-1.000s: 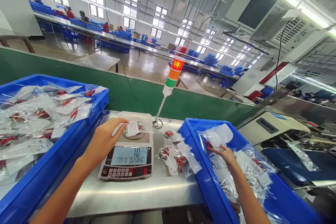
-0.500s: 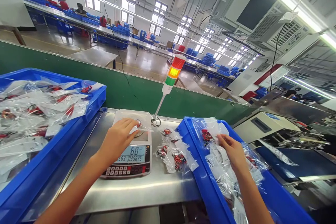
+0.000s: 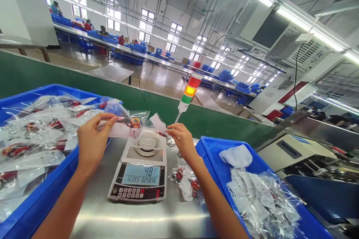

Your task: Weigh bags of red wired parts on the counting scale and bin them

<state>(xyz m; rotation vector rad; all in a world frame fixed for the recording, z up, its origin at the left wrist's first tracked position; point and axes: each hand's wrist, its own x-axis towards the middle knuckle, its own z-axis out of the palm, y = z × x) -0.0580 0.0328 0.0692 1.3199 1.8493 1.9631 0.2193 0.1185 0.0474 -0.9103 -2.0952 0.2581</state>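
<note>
Left of the left hand (image 3: 94, 140), a bin (image 3: 42, 195) holds bags (image 3: 56, 124). That hand pinches, at its right, a clear bag (image 3: 123, 130) of wires (image 3: 135, 122): light, limp, slippery, I'd judge, best gripped by its flat end. Below, between hands, a scale (image 3: 137, 194). The right hand (image 3: 182, 140) pinches seemingly another bag (image 3: 157, 123); rightward, a second bin (image 3: 211, 160).

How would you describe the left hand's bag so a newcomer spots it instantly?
Start at the white digital scale on the shiny metal table. Near its far-left corner in the picture, the left hand pinches a clear plastic bag holding a small orange bundle. Unlike the similar bags heaped in the blue plastic bin at left, this one is held up in the air.
</note>
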